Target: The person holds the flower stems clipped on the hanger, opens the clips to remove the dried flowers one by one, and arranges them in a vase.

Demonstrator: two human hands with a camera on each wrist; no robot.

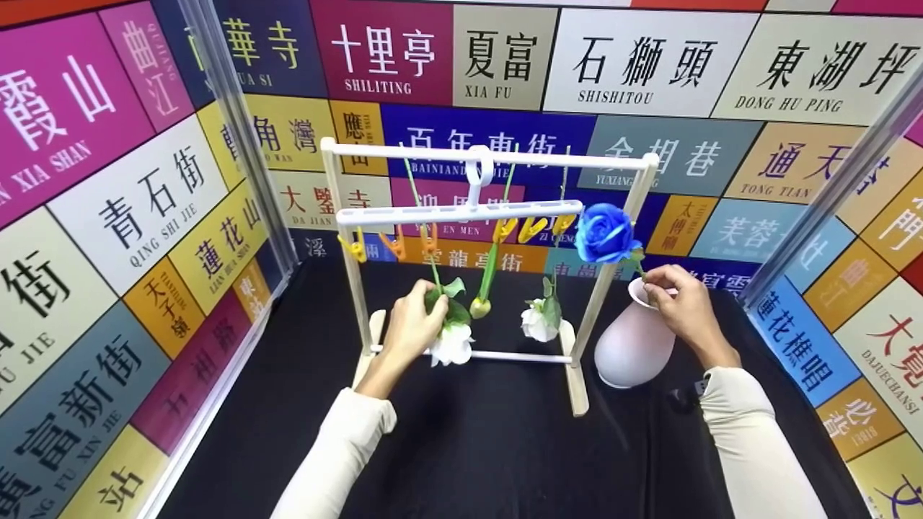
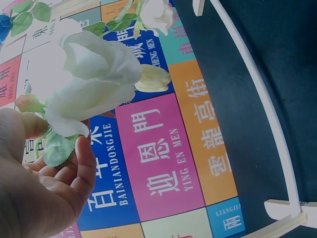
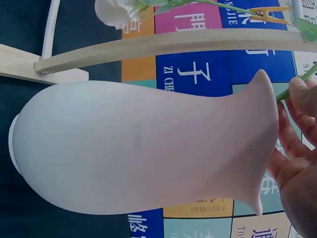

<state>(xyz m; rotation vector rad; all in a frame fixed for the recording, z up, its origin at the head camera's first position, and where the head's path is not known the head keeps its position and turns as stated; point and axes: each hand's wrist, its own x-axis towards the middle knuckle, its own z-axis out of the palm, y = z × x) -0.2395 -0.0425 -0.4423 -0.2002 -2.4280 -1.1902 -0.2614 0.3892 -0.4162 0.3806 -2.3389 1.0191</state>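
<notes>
My left hand holds a white rose by its stem and leaves, just above the bloom, which hangs head down. In the left wrist view, thumb and fingers close around the leafy stem below the large white bloom. The rose's stem runs up to an orange clip on the white hanger. At the mouth of the pale pink vase, my right hand pinches the green stem of a blue rose. That bloom stands above the rim; the stem's lower end is hidden.
A wooden rack carries the hanger. A pale yellow bud and another white rose hang upside down from it. Yellow clips line its right half. Panels with printed characters stand behind and at both sides of the black cloth.
</notes>
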